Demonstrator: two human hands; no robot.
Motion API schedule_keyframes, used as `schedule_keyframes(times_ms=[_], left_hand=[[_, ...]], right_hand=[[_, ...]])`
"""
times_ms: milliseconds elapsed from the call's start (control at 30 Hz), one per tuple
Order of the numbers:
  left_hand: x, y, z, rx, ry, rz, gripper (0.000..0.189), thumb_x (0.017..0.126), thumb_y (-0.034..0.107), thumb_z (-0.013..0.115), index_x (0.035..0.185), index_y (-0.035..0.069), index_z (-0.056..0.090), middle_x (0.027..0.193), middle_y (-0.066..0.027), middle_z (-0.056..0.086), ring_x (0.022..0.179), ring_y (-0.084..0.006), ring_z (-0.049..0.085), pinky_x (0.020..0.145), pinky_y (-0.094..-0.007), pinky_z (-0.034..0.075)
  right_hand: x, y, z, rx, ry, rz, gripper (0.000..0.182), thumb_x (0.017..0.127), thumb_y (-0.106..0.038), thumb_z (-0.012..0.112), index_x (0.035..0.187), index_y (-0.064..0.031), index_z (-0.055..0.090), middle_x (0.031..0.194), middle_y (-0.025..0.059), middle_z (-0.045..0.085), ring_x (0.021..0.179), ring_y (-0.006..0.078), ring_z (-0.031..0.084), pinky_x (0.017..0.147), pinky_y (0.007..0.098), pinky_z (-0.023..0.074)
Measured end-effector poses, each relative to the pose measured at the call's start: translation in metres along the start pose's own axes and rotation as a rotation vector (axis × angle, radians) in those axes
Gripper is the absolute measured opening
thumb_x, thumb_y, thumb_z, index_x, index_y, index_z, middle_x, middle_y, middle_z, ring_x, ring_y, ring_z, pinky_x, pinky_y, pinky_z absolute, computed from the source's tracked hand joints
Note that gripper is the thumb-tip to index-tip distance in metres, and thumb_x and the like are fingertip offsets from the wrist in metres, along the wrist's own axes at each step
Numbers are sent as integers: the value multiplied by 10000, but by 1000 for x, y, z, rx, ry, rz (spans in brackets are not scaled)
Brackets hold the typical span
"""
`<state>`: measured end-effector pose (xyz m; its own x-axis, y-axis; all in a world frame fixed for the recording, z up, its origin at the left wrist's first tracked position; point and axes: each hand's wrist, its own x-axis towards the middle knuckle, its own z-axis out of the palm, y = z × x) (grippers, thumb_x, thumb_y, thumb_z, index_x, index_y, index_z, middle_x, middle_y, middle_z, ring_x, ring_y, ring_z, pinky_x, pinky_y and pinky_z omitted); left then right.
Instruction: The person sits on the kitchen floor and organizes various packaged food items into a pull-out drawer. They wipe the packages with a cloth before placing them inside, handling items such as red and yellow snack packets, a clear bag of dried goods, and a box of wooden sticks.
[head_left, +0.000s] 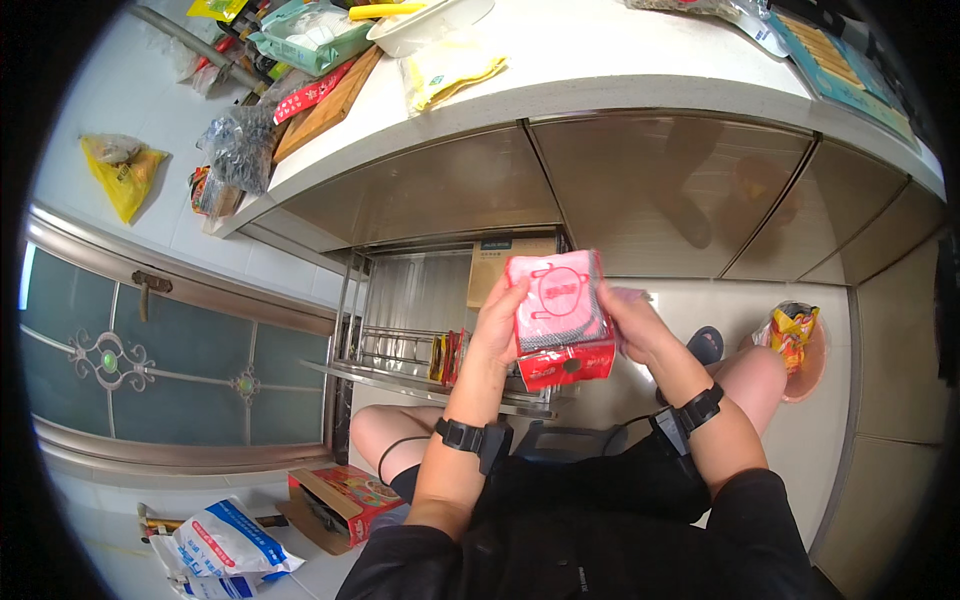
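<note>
A clear plastic packet of folded pink cloth (559, 296) with a grey checked edge and a red card end is held up between both hands. My left hand (499, 322) grips its left side, thumb on the front. My right hand (634, 324) grips the right side. Something thin and pale purple (634, 295) shows behind the right fingers; what it is I cannot tell. Below and beyond the packet a metal wire pull-out drawer (397, 349) stands pulled out, partly hidden. Inside it are a cardboard box (491, 274) and several upright coloured packets (448, 356).
Above the brown cabinet doors (660, 187) runs a white counter (600, 52) with a yellow packet (454, 75) and a wooden board (326, 112). An opened red carton (341, 502) and a white bag (225, 544) lie at lower left. A pink bin (814, 360) stands right.
</note>
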<state>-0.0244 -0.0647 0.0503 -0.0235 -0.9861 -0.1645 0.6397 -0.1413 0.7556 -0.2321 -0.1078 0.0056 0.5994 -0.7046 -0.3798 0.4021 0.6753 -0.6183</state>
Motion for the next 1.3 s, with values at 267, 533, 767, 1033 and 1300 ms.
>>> schedule_keyframes(times_ms=[267,533,767,1033,1300], left_hand=[[-9,-35,-7,-120,173,38,376,1004,221,434,1347,68,440,1320,-128,533,1204,-270,535,1007,-433,457],[-20,-41,-7,-320,68,-37,462,1026,322,354,1402,55,386,1391,-127,480,1266,-266,478,1083,-440,364],[-25,-20,-16,-228,61,16,463,1018,316,395,1381,29,394,1390,-154,476,1275,-319,467,1081,-486,362],[-19,-32,-34,256,251,94,486,1008,394,429,1328,29,439,1299,-142,537,1162,-273,549,999,-489,426],[-40,-24,-16,-330,187,-270,658,978,557,353,1377,37,413,1384,-177,478,1271,-333,468,1053,-520,370]], right_hand=[[-12,6,54,-1206,-34,-1156,503,882,-112,542,1362,1,442,1449,185,400,1382,333,325,1144,406,236],[5,27,39,-1287,85,-1118,429,870,-297,600,1235,-71,583,1352,152,514,1258,317,469,1055,462,345],[40,33,-18,-256,306,-49,558,994,-431,405,1117,78,596,1020,163,661,972,220,626,837,363,493],[10,18,12,-310,-158,-261,340,946,-186,579,1207,30,562,1115,102,636,980,142,600,844,333,501],[-10,30,30,-1498,-243,-776,416,839,-126,652,1233,-59,537,1182,153,583,1097,370,545,922,376,472]])
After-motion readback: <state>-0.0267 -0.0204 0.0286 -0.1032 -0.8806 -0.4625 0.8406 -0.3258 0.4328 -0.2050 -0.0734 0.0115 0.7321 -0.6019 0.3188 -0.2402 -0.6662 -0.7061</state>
